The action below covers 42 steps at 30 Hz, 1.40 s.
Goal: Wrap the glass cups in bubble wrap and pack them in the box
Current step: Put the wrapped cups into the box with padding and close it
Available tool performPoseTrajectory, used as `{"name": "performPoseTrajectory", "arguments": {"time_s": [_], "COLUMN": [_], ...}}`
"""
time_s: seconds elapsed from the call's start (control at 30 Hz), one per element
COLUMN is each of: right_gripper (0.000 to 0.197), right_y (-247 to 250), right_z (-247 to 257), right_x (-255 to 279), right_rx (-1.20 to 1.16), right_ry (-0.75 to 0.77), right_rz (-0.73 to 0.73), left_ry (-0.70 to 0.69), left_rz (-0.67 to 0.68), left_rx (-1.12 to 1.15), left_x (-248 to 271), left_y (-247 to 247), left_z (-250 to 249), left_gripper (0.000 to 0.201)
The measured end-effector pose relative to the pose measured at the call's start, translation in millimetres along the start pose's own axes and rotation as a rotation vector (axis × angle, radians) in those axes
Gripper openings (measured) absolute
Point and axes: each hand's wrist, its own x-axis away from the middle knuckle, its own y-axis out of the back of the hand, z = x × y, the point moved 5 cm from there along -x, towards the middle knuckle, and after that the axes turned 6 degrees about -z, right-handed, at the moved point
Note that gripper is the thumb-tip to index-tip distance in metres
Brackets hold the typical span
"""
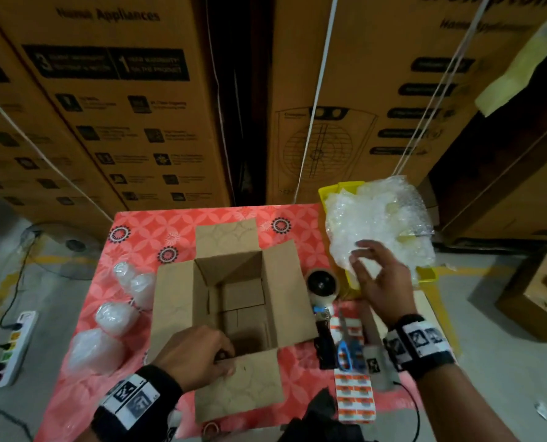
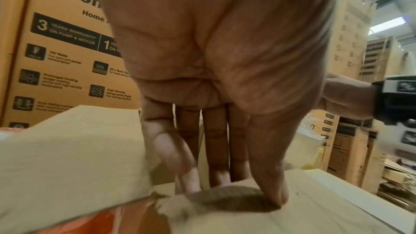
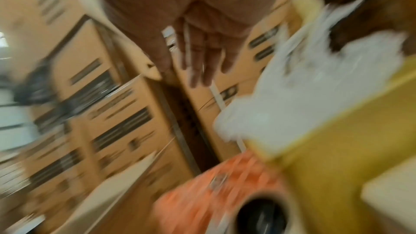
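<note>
An open cardboard box point(image 1: 176, 301) stands mid-table with its four flaps spread and nothing visible inside. My left hand point(image 1: 202, 355) grips the fold of the near flap point(image 1: 240, 387), thumb point(image 2: 274, 193) on the flap and fingers point(image 2: 216, 157) down inside the box. Several bubble-wrapped bundles point(image 1: 116, 317) lie to the left of the box. My right hand point(image 1: 366, 266) hovers with spread fingers point(image 3: 198, 70) over the near end of a bubble wrap pile point(image 1: 377, 218), holding nothing. The right wrist view is motion-blurred.
The bubble wrap fills a yellow bin point(image 1: 329, 189) at the table's right edge. A tape dispenser point(image 1: 321, 285), blue scissors point(image 1: 345, 349) and a sticker sheet point(image 1: 355, 397) lie right of the box. Tall cartons point(image 1: 122, 106) stand behind the table. A power strip point(image 1: 14, 346) lies on the floor.
</note>
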Motion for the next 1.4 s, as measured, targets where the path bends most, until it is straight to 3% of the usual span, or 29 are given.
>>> {"name": "performPoseTrajectory", "arguments": {"time_s": [0.1, 0.17, 0.23, 0.27, 0.33, 0.4, 0.53, 0.6, 0.67, 0.8, 0.87, 1.0, 1.1, 1.17, 1.27, 1.4], "right_gripper": [0.042, 0.077, 0.11, 0.117, 0.109, 0.08, 0.032, 0.015, 0.023, 0.027, 0.03, 0.06, 0.064, 0.068, 0.046, 0.053], "right_y": [49, 69, 78, 76, 66, 54, 54, 59, 64, 78, 90, 112, 135, 151, 172, 199], "right_z": [-54, -82, -95, -100, -109, -116, -125, -111, -108, -105, -103, -100, -103, -102, -101, -80], "right_x": [-56, -83, -98, -104, -115, -127, -134, -135, -136, -139, -139, -131, -115, -106, -93, -81], "right_rx": [0.206, 0.296, 0.289, 0.289, 0.281, 0.127, -0.264, -0.512, -0.734, -1.13, -1.212, -1.305, -1.138, -0.958, -0.851, -0.432], "right_ry": [-0.187, -0.411, -0.651, -0.735, -0.791, -0.737, -0.696, -0.679, -0.735, -0.82, -0.827, -0.759, -0.655, -0.589, -0.526, -0.209], "right_rz": [-0.276, -0.356, -0.299, -0.231, -0.108, -0.094, -0.336, -0.384, -0.372, -0.245, -0.202, -0.145, -0.38, -0.402, -0.425, -0.668], "left_ry": [0.018, 0.036, 0.051, 0.059, 0.06, 0.052, 0.018, -0.006, -0.021, 0.003, 0.026, 0.144, 0.184, 0.231, 0.255, 0.227], "left_rz": [0.026, 0.023, 0.014, 0.009, -0.019, -0.062, -0.17, -0.227, -0.272, -0.34, -0.361, -0.383, -0.392, -0.373, -0.362, -0.478], "left_rx": [0.027, 0.051, 0.091, 0.122, 0.177, 0.208, 0.361, 0.408, 0.473, 0.63, 0.67, 0.74, 0.701, 0.679, 0.613, 0.401], "left_x": [-8, -15, -22, -26, -35, -44, -70, -87, -106, -145, -166, -206, -228, -237, -244, -245], "left_y": [6, 11, 18, 21, 31, 41, 57, 69, 81, 94, 97, 91, 81, 71, 59, 64], "left_z": [-6, -13, -22, -28, -41, -54, -78, -91, -104, -132, -145, -158, -168, -170, -170, -178], "left_gripper": [0.027, 0.031, 0.032, 0.031, 0.026, 0.02, 0.024, 0.021, 0.016, 0.035, 0.041, 0.047, 0.062, 0.064, 0.059, 0.054]}}
